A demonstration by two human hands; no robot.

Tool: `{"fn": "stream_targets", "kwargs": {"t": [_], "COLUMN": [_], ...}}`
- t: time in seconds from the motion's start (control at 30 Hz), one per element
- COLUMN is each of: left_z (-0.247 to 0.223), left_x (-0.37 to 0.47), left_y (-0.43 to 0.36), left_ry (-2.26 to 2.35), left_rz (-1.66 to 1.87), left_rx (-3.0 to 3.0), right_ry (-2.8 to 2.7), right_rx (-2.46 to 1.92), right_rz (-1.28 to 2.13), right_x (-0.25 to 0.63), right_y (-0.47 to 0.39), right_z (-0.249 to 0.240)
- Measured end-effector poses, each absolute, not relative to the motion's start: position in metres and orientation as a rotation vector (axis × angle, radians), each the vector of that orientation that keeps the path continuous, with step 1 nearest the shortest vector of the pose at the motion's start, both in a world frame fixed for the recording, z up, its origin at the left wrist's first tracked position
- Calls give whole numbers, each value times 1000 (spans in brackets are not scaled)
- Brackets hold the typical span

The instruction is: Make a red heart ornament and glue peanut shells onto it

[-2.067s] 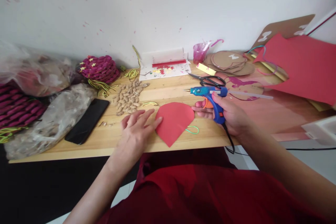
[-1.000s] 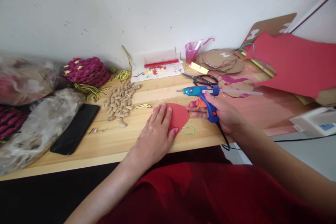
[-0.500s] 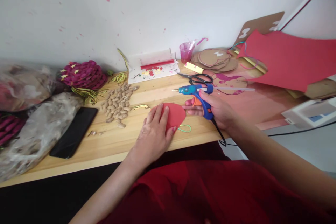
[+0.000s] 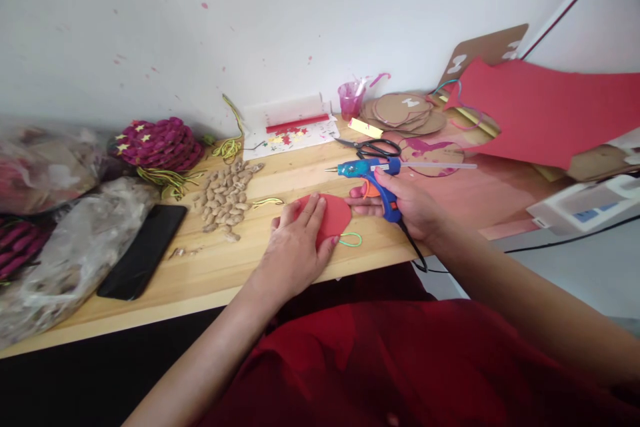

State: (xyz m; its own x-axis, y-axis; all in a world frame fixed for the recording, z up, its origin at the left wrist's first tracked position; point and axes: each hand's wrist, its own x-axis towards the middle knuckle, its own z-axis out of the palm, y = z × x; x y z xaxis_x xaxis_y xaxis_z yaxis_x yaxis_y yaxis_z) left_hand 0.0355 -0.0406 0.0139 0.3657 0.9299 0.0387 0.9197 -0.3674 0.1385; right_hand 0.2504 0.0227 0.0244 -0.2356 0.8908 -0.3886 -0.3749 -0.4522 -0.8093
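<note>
On the wooden desk (image 4: 215, 257), the open left hand (image 4: 295, 247) lies on the red paper cutout (image 4: 336, 213); the right hand (image 4: 415, 207) grips the glue gun (image 4: 369, 167), its nozzle (image 4: 331, 169) best kept clear of fingers.

The glue gun (image 4: 383, 190) is deep blue, with a teal front, an orange trigger and a red switch. I see plain red on the cut paper (image 4: 334, 215), green on the cord loop (image 4: 351, 239), black on the phone (image 4: 143, 251) and on the scissors' handles (image 4: 381, 148). Yellow stars dot the magenta bundle (image 4: 167, 143); pink specks spatter the white wall (image 4: 265, 20). The tabletop (image 4: 210, 275) shows pale wood grain.
</note>
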Motion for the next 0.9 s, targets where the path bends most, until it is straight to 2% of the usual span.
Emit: {"fn": "stream_targets", "kwargs": {"t": [0.2,0.5,0.6,0.73,0.9], "left_z": [4,5,6,5,7], "left_x": [45,34,23,13,16], "left_y": [-46,-47,-46,-49,-45], "left_ry": [1649,1287,1173,1280,1309], "left_rz": [215,266,500,1059,1092], "left_rx": [2576,2477,2328,1963,2126], "right_ry": [-770,-757,-744,-718,-701], "right_rx": [-1075,-1100,-1098,-1090,-1107], "right_rz": [1813,1803,1806,1824,1829], "right_x": [251,250,249,248,248], "right_y": [23,23,22,20,21], "right_z": [21,23,25,29,33]}}
